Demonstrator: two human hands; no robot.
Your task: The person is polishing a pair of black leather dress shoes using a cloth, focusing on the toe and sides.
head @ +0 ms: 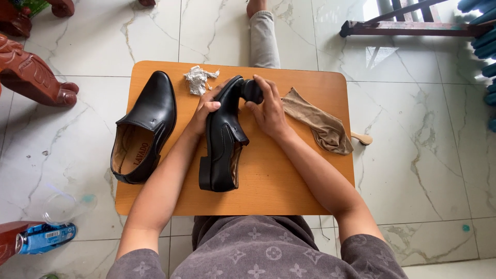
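Marble floor surrounds a small wooden bench point(310, 191). Left hand point(205, 111) clamps the tilted black shoe point(223, 142) mid-bench; right hand point(268, 111) grips a dark pad point(252, 91) against its toe, apparently polishing; steady rubbing seems called for.

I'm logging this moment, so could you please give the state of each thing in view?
Left shoe: upright on the table, untouched.
Right shoe: tipped on its side, gripped by the left hand.
Right hand: pressing a dark round thing to the toe.
Paper: crumpled.
Stocking: limp, flat.
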